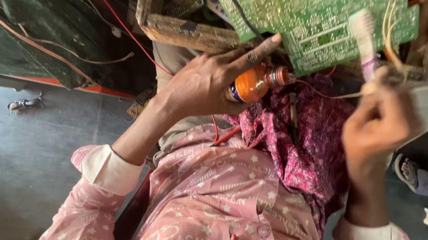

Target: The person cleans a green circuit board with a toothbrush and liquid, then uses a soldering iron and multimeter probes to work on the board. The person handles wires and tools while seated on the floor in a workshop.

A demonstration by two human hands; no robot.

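**Brushing a circuit board over the lap**

The left hand point(206, 80) grasps a small orange bottle point(253, 82), forefinger propping the green circuit board point(309, 14) at the wooden crate point(183, 29); the right hand point(379, 129) is clenched round a blurred toothbrush point(364, 38) touching the board; light strokes, clear of the loose wires point(391, 28), look wisest; a magenta cloth point(303, 147) covers the lap.
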